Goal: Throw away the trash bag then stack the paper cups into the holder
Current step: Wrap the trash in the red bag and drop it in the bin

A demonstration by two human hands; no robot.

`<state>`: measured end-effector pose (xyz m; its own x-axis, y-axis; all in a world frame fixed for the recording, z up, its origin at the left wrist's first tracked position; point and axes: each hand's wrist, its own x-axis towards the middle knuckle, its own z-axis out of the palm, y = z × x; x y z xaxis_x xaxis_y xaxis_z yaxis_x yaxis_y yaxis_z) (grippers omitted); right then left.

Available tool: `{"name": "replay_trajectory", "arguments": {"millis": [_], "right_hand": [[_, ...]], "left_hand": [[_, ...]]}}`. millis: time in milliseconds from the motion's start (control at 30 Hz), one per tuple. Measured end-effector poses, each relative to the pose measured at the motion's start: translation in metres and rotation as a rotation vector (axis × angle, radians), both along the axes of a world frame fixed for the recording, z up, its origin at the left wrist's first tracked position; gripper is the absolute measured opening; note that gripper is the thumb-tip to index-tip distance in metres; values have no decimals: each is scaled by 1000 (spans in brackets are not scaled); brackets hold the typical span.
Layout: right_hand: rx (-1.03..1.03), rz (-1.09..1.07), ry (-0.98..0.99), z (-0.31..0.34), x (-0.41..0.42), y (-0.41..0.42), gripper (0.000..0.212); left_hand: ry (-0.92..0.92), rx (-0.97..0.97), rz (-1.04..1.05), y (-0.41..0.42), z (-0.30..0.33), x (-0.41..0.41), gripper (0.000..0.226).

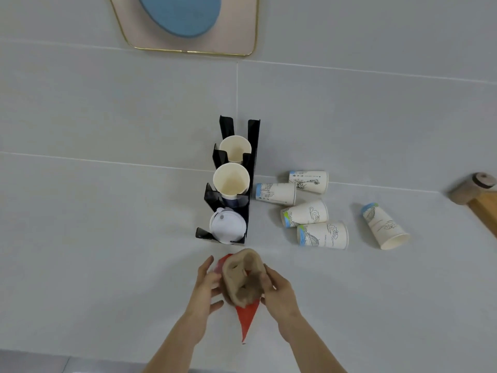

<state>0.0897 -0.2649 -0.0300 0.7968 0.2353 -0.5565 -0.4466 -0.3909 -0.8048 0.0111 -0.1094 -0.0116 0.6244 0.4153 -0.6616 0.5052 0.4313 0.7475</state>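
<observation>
A crumpled brown paper trash bag [243,275] with a red pointed part sits on the grey counter in front of me. My left hand [207,284] holds its left side and my right hand [277,289] grips its right side. Behind it stands a black cup holder [252,162] with two stacks of plain paper cups [231,179] and white lids [228,226] in its front slot. Several printed paper cups [322,235] lie on their sides to the right of the holder, one [383,226] apart from the others.
A wooden object [484,208] with a brown round piece [473,187] sits at the right edge. The tiled wall rises behind the counter [107,251], with a pink and blue wall panel [188,25] above. The counter's front edge runs along the bottom.
</observation>
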Motion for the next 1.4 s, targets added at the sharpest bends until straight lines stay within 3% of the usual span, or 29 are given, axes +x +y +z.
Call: {"name": "replay_trajectory", "arguments": {"millis": [100,233,333,433,600,967,1167,1300,1400], "right_hand": [[48,9,40,-4,-1,0,25],[92,40,58,-4,-12,6,21],[122,99,61,1,-23,18,16],[127,180,63,6,-41,38,14],[99,343,45,18,-86,87,14],[12,720,49,2,-237,198,9],[-148,857,106,-38,-312,213,24],[-227,936,129,-62,-347,220,31],[-248,1020,166,-72,-366,226,48]], "left_hand": [[-17,39,57,-11,-2,-8,46],[40,277,95,-19,-12,-30,41],[64,350,195,-15,-16,-53,40],[76,356,293,-5,-17,-85,46],[51,359,494,28,-14,-147,27],[103,341,901,84,-32,-322,22],[177,251,949,74,-78,-400,16],[206,175,962,69,-102,-431,30],[270,145,937,69,-118,-448,24]]}}
